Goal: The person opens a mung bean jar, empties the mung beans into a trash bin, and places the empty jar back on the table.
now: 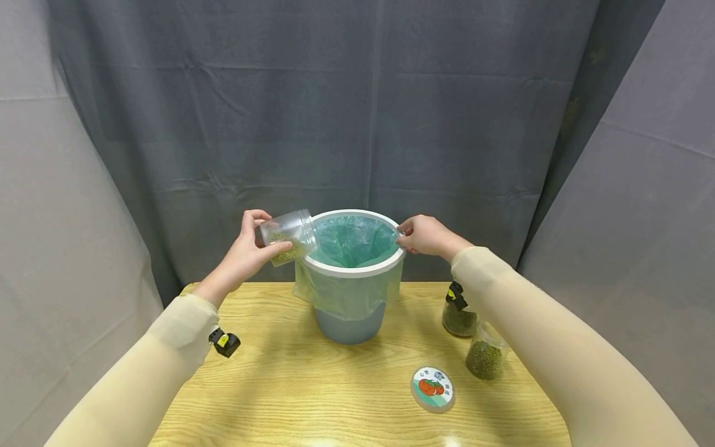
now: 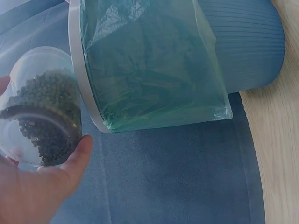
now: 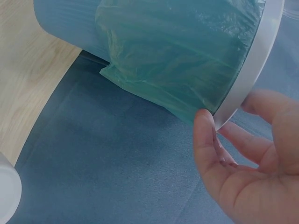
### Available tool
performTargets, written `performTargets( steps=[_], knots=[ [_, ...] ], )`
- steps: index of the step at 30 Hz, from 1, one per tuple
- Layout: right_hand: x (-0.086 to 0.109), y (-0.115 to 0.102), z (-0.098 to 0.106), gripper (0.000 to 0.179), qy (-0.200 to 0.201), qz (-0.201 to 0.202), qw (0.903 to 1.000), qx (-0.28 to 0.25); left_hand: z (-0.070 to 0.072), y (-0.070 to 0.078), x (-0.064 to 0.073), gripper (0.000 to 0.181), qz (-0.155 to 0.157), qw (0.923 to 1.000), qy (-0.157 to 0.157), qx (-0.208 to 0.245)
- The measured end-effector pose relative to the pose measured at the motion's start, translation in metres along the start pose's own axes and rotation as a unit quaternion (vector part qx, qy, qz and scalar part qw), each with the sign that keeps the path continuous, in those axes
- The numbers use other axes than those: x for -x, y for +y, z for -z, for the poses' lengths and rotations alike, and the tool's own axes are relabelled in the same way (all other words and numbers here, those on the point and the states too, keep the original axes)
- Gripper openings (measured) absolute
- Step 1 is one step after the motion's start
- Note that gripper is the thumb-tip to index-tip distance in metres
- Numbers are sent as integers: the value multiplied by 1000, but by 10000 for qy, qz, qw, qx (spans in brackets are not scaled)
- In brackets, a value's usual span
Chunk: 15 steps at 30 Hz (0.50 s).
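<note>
At far left on my feed, the left hand (image 1: 240,257) is curled round a clear jar (image 1: 287,225), thumb across its near side. The jar is tilted nearly flat, mouth toward the bin (image 1: 349,329), with green beans (image 1: 286,248) lying along its lower wall. I cannot tell whether that mouth touches the white rim (image 1: 352,272). If the jar dips before its mouth clears the rim, I judge that beans could scatter over the table (image 1: 262,379); a loose grip on smooth plastic could drop it outright. In the middle, the green liner (image 1: 349,295) hangs folded over the rim and could slip inward if a load drags it. On the rim's right side, the right hand (image 1: 429,236) pinches the edge; a hard pull there might tip the bin. Further right, the right sleeve (image 1: 536,316) passes over the rear jar (image 1: 459,322) and the front jar (image 1: 483,360), so lowering that arm could knock one over. I count, left to right: one tilted jar, one bin, one liner, one round disc (image 1: 432,389) with a tomato picture, two standing jars; plus two hands, both occupied.
</note>
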State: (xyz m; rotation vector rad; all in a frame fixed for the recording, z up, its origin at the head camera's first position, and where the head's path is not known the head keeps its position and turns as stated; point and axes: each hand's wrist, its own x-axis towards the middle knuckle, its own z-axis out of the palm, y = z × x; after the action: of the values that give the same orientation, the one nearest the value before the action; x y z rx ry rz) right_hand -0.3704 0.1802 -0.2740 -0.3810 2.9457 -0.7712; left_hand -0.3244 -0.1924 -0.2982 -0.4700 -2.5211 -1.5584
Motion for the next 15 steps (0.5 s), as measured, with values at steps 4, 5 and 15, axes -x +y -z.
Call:
performTargets(
  steps=[4,5,15],
  knots=[
    [0,0,0,48,-5,1,10000,-8,-1,0,0,71,-41,10000,48,-1],
    [0,0,0,48,-3,4,10000,-13,-1,1,1,71,-52,10000,51,6],
    [2,-1,0,48,7,47,10000,-45,1,3,-1,72,72,9999,86,101]
  ],
)
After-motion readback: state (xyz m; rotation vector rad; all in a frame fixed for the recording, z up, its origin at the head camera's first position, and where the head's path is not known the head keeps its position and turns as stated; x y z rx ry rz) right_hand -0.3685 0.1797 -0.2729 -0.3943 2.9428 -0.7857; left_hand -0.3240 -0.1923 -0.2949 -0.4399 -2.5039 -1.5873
